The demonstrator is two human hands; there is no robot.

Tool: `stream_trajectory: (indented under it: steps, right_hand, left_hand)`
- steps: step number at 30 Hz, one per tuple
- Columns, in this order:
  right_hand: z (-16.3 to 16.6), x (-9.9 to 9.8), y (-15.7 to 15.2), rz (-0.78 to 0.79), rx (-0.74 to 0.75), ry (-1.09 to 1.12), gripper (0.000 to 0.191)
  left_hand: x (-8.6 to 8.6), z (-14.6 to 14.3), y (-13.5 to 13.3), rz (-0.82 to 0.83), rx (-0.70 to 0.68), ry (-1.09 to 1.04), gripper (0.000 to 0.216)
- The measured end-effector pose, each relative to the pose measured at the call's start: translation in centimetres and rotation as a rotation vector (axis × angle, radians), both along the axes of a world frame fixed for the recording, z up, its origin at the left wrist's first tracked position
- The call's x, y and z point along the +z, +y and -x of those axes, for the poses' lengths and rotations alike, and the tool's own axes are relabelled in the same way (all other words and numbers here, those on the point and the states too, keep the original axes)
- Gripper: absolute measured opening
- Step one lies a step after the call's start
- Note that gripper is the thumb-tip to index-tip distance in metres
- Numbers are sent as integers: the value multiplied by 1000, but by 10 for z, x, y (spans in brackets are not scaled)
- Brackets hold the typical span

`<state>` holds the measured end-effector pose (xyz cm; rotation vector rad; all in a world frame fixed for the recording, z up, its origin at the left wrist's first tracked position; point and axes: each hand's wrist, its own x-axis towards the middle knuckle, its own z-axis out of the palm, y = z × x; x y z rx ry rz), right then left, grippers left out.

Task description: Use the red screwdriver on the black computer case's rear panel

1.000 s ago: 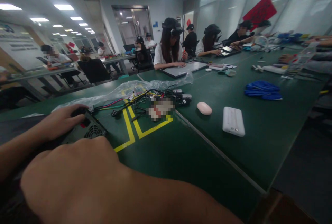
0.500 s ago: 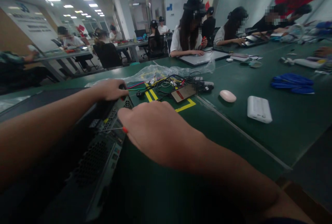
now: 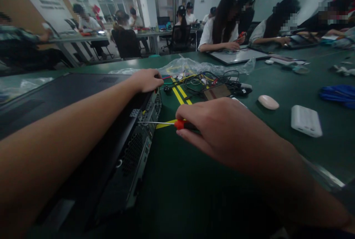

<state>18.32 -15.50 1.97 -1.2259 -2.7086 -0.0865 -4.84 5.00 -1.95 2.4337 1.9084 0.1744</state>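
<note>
A black desktop computer case (image 3: pixel 83 84) lies flat on the green table, its vented back panel (image 3: pixel 135 152) turned to the right. My left hand (image 3: pixel 148 80) rests over the far corner of the case, with its fingers curled over the edge. In my closed right hand (image 3: pixel 222 128) is a screwdriver (image 3: pixel 179 124) with a red and black handle. Its thin shaft runs level to the left, and the tip meets the upper edge of the back panel. My hand hides most of the handle, and whether the tip sits in a screw cannot be seen.
Beyond the case lie tangled cables (image 3: pixel 194 80), clear plastic wrap (image 3: pixel 183 63) and a brown flat box (image 3: pixel 217 92). To the right are a pale pink mouse (image 3: pixel 268 102), a white block-shaped device (image 3: pixel 306 120) and a blue bundle (image 3: pixel 338 96). Across the table, people work at flat panels (image 3: pixel 238 56).
The view has shifted, so most things sit further left or right than before. My right hand has drawn back from the case, and more of the screwdriver shows. My left hand stays on the corner.
</note>
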Motion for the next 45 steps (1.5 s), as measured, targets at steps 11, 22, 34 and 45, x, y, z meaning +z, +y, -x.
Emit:
stream_trajectory:
  steps: [11, 22, 34, 45]
  right_hand:
    - [-3, 0, 4, -30, 94, 53, 15]
    - [-8, -7, 11, -4, 176, 228, 31]
    - [-6, -2, 7, 2, 78, 130, 29]
    - [-6, 2, 6, -31, 77, 77, 21]
  left_hand:
    - [5, 1, -4, 21, 34, 30, 64]
    - [3, 8, -8, 43, 12, 57, 65]
    - [3, 8, -8, 48, 17, 42, 62]
    - [5, 1, -13, 29, 32, 55, 64]
